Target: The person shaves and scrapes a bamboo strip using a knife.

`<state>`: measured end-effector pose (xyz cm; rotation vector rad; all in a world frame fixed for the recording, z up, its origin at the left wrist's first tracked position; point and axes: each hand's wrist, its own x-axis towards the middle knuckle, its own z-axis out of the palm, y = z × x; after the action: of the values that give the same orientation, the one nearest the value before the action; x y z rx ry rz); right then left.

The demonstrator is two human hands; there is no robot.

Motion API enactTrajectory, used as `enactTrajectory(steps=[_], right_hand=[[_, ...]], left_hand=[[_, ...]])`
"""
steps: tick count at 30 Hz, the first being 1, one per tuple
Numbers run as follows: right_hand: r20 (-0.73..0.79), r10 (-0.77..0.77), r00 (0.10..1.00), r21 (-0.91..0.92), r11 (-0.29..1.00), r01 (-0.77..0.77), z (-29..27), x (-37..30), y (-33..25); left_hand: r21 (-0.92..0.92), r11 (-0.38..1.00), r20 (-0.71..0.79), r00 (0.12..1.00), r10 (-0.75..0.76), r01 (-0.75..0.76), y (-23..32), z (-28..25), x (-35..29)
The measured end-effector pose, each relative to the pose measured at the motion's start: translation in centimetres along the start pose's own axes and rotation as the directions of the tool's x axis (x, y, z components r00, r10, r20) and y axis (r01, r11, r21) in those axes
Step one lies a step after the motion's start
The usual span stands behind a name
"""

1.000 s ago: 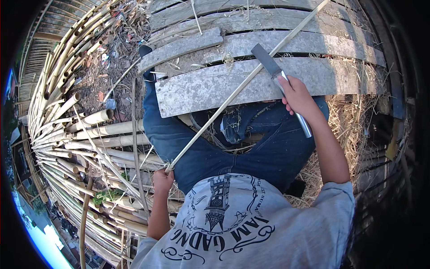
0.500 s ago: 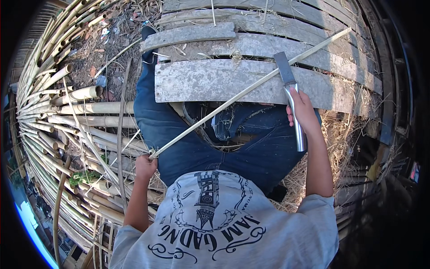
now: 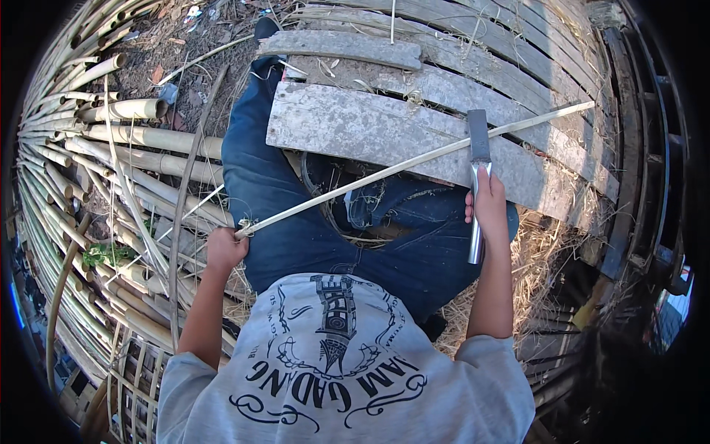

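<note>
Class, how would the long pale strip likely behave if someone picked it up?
The long pale strip is probably light, being so thin for its length. It seems fairly stiff, running nearly straight from the left hand, though its slimness suggests some spring. Loose fibres near the held end hint it might fray.

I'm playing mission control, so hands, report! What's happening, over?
Left hand gripping end of pale strip. Right hand holding knife, blade across strip. Short board atop planks, apart from strip.

Left hand (image 3: 226, 248) fisted beside left thigh (image 3: 277, 248); right hand (image 3: 488, 198) curled closed, thumb (image 3: 484, 180) pointing forward. Both forearms (image 3: 492, 296) bare, angled ahead.
</note>
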<state>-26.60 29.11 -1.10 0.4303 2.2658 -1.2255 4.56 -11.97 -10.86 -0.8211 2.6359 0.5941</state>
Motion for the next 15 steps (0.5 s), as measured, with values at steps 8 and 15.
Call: enactTrajectory(steps=[8, 15], right_hand=[[0.093, 0.053, 0.994, -0.039, 0.998, -0.05, -1.4, 0.1, -0.7], [0.11, -0.018, 0.994, -0.065, 0.998, 0.026, 1.2, -2.0, 0.5]], left_hand=[[0.043, 0.999, -0.063, 0.998, -0.009, 0.012, -0.2, 0.2, -0.4], [0.074, 0.996, -0.037, 0.998, -0.047, 0.049, 0.4, -0.3, -0.4]])
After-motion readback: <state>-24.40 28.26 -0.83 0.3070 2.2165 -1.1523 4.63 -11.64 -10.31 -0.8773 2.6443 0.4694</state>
